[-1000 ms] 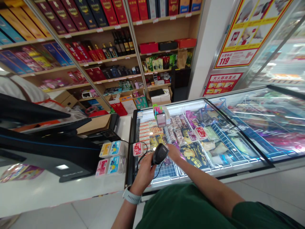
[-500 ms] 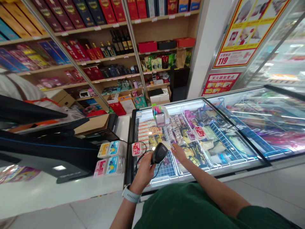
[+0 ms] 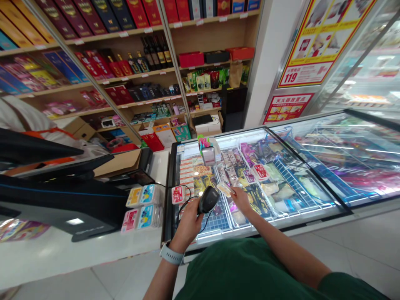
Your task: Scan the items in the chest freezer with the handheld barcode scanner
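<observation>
My left hand (image 3: 190, 217) is wrapped round the handle of a black barcode scanner (image 3: 209, 199), held over the glass-topped freezer (image 3: 215, 234). A black cable (image 3: 190, 192) runs from near the scanner back towards the counter. To the right of the scanner head, my right hand (image 3: 241, 201) pinches a small flat packet (image 3: 224, 189) with a pale yellowish face; its exact kind is too small to tell. A gap separates the packet from the scanner. Near the scanner, a small red-labelled plastic box (image 3: 178, 194) sits on the freezer's glass.
Stacked plastic boxes (image 3: 146, 216) and a black checkout terminal (image 3: 93, 208) stand on the white counter (image 3: 93, 260) at left. Two small boxes, one a red-labelled box (image 3: 260, 171), lie on the glass. Colourful small items (image 3: 204, 142) stand at its far edge, before stocked shelves.
My right hand has shifted slightly right with the packet, away from the scanner head. The packet has turned so more of its face shows. My left hand keeps hold of the scanner.
</observation>
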### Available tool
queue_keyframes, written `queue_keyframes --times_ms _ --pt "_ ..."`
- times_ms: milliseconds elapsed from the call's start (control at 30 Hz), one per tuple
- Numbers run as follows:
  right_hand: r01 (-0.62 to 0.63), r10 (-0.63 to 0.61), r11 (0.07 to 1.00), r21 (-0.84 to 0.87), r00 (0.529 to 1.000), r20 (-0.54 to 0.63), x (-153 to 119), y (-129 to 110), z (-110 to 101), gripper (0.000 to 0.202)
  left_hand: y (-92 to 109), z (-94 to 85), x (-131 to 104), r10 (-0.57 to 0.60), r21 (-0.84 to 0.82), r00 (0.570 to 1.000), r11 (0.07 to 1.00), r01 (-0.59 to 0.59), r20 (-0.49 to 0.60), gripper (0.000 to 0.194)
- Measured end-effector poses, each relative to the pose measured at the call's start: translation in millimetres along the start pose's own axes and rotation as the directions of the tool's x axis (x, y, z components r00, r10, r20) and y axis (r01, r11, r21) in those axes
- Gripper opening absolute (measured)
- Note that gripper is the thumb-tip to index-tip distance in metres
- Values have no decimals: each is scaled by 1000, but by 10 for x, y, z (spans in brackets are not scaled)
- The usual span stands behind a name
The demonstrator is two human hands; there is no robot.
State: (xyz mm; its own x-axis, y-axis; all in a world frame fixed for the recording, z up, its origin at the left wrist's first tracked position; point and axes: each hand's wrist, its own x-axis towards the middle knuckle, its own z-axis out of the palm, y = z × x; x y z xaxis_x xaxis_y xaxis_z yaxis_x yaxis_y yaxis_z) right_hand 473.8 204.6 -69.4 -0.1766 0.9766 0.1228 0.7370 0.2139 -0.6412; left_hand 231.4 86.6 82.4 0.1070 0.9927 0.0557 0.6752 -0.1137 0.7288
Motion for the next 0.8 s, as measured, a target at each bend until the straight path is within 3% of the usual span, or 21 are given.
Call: queue_keyframes --times_ms 433,800 --pt "-27 26 999 -19 998 -52 -40 124 -7 27 7 20 4 32 11 999 999 -32 -30 54" --pt "-91 91 996 7 996 -12 -53 94 -47 24 -63 51 4 45 5 998 999 -45 -48 52"
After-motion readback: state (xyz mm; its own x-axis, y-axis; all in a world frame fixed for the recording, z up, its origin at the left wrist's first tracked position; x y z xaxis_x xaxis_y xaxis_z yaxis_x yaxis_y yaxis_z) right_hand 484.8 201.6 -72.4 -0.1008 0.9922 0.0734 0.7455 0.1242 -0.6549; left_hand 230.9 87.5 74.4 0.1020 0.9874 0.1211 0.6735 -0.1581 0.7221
